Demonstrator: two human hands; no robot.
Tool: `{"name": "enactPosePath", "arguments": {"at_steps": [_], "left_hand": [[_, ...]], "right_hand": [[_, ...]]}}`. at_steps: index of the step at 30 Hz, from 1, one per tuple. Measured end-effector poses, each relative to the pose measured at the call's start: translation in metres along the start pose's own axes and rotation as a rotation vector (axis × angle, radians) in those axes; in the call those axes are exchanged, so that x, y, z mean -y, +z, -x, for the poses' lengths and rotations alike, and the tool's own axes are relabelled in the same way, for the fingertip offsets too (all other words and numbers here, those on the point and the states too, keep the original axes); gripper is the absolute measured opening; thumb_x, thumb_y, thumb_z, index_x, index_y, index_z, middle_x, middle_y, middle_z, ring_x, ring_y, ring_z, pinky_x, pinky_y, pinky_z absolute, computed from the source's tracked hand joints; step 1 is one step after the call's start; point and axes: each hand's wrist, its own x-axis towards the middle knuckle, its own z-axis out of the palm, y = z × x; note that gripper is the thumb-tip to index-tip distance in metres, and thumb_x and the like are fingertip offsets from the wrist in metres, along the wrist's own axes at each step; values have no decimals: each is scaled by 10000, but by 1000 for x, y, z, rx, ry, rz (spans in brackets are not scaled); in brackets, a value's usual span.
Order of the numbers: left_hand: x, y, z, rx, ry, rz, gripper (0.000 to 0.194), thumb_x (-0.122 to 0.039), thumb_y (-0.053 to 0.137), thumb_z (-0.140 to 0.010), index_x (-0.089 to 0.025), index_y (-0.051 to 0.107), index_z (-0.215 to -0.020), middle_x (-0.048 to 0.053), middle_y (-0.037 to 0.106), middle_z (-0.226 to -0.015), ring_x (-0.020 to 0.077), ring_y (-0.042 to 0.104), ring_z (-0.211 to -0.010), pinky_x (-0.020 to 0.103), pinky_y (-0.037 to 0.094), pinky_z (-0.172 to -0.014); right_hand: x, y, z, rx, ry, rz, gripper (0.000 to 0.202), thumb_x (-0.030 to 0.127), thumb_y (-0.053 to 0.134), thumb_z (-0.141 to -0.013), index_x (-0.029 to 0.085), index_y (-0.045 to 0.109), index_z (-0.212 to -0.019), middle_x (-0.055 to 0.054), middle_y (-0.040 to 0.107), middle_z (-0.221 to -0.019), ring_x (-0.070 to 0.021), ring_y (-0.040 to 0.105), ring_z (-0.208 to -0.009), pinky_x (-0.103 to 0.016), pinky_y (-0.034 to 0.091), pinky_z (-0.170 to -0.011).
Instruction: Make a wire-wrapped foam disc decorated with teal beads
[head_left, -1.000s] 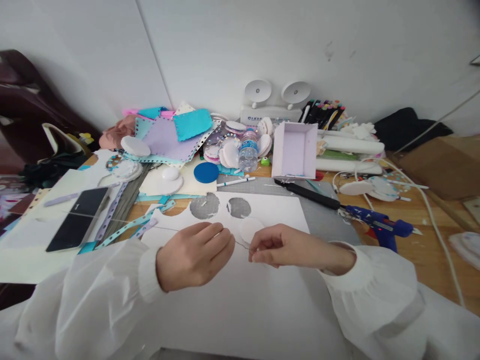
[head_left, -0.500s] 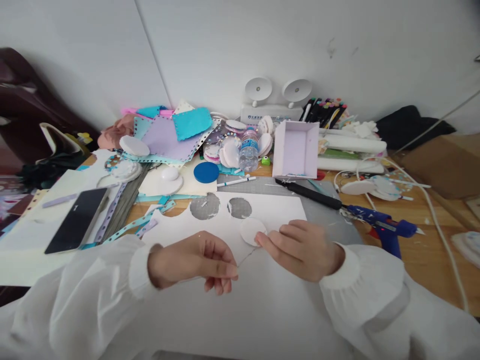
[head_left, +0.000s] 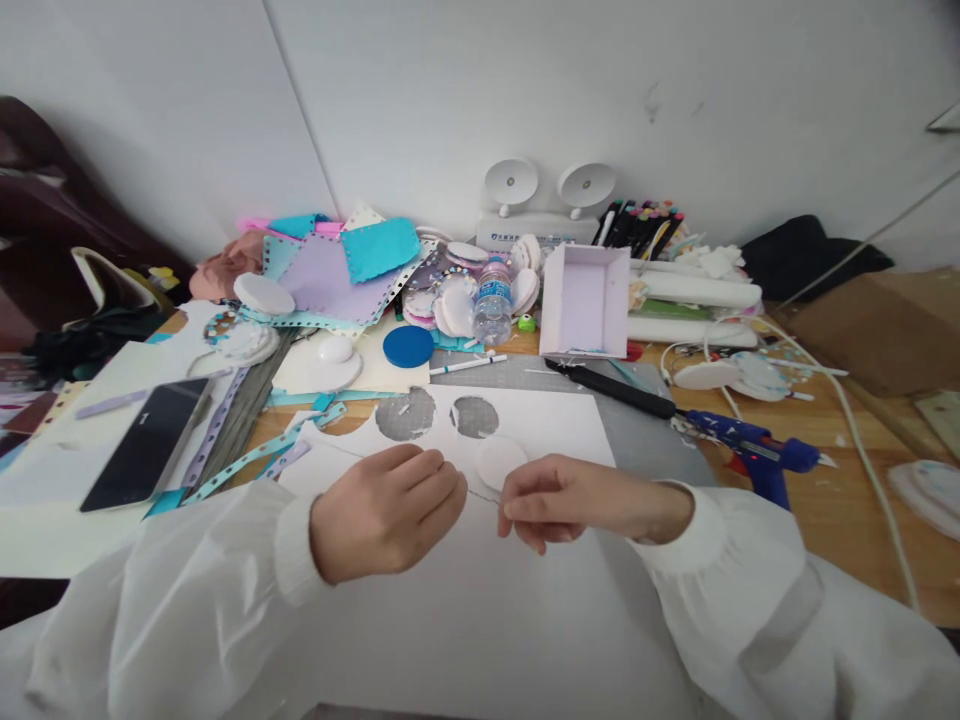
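Observation:
A thin dark-edged strand (head_left: pixel 482 497) stretches across the short gap between my hands, over the white sheet (head_left: pixel 465 620). My left hand (head_left: pixel 394 512) is closed, back upward, with the strand running in at its fingers. Thumb and index finger of my right hand (head_left: pixel 559 502) pinch toward the strand's other end; the remaining fingers curl loosely below. Just beyond the right fingertips a white disc (head_left: pixel 501 460) lies flat on the sheet. Round holes are cut in the sheet's far part, with the grey mat (head_left: pixel 652 430) showing beneath.
At right lie a blue glue gun (head_left: pixel 750 445) and a black-handled tool (head_left: pixel 615 388). A blue disc (head_left: pixel 409 346), water bottle (head_left: pixel 493 305) and lilac box (head_left: pixel 586 300) stand farther back. On the left are a phone (head_left: pixel 146 440) and felt sheets (head_left: pixel 322 280). A white cable (head_left: pixel 877 470) crosses the right side.
My left hand has risen and turned back upward, its fingers now closed. My right hand has drawn off the white disc and tipped downward. The view has shifted slightly.

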Motion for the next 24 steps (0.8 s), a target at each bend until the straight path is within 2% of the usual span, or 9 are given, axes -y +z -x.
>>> {"name": "enactPosePath", "arguments": {"at_steps": [4, 8, 12, 14, 16, 19, 21, 22, 24], "left_hand": [[3, 1, 7, -21, -16, -16, 197, -83, 399, -925, -78, 591, -970, 70, 705, -825, 180, 646, -745, 315, 512, -611], [4, 3, 11, -48, -45, -72, 180, -79, 435, -914, -85, 606, -970, 62, 715, -836, 188, 652, -782, 312, 502, -620], [-1, 1, 8, -51, -97, -26, 144, -101, 476, -905, -103, 621, -913, 52, 705, -782, 180, 640, -730, 308, 475, -611], [-6, -1, 7, 15, -182, 72, 167, -135, 479, -912, -121, 625, -833, 35, 679, -702, 172, 619, -664, 295, 443, -581], [-10, -3, 7, 141, -346, 286, 224, -174, 470, -917, -145, 621, -754, 16, 652, -645, 156, 593, -620, 274, 417, -566], [-12, -5, 6, 445, -741, 877, 247, -232, 487, -896, -159, 618, -699, -1, 652, -608, 120, 573, -574, 224, 414, -545], [-9, -5, 6, 665, -943, 1345, 254, -313, 523, -870, -155, 621, -698, -4, 645, -584, 95, 551, -528, 191, 399, -504], [-7, -4, 5, 744, -985, 1546, 275, -364, 542, -854, -152, 622, -699, -5, 634, -572, 86, 533, -506, 180, 385, -481], [-4, -4, 5, 800, -984, 1775, 308, -428, 562, -830, -150, 627, -713, -7, 623, -572, 76, 512, -495, 171, 366, -461]], "right_hand": [[-1, 4, 2, -44, 19, -44, 333, 457, 652, -798, 148, 639, -921, 26, 541, -695, -25, 316, -469, -209, 188, -440], [-2, 8, 2, -91, 27, -36, 317, 445, 699, -754, 156, 625, -862, 33, 531, -702, -42, 349, -515, -208, 240, -475], [-9, 11, 1, -114, -69, 43, 317, 446, 726, -718, 164, 584, -751, 23, 569, -708, -83, 460, -621, -215, 339, -558], [-13, 13, 1, -217, -130, 211, 295, 427, 696, -755, 172, 556, -706, 31, 550, -667, -86, 461, -602, -216, 349, -552], [-16, 15, 3, -403, -233, 581, 250, 362, 624, -831, 175, 552, -683, 20, 551, -664, -92, 471, -603, -222, 334, -540], [-18, 17, 6, -612, -487, 1246, 243, 215, 486, -913, 186, 590, -695, -14, 605, -702, -103, 487, -602, -263, 279, -504], [-17, 16, 9, -621, -660, 1508, 276, 150, 448, -917, 206, 608, -699, -19, 640, -719, -100, 469, -555, -294, 237, -463], [-16, 15, 10, -615, -726, 1569, 284, 132, 450, -913, 217, 613, -697, -17, 653, -731, -99, 458, -536, -302, 222, -447], [-16, 12, 12, -605, -776, 1611, 285, 123, 457, -909, 233, 626, -708, -13, 673, -754, -98, 453, -519, -306, 208, -431]]}}
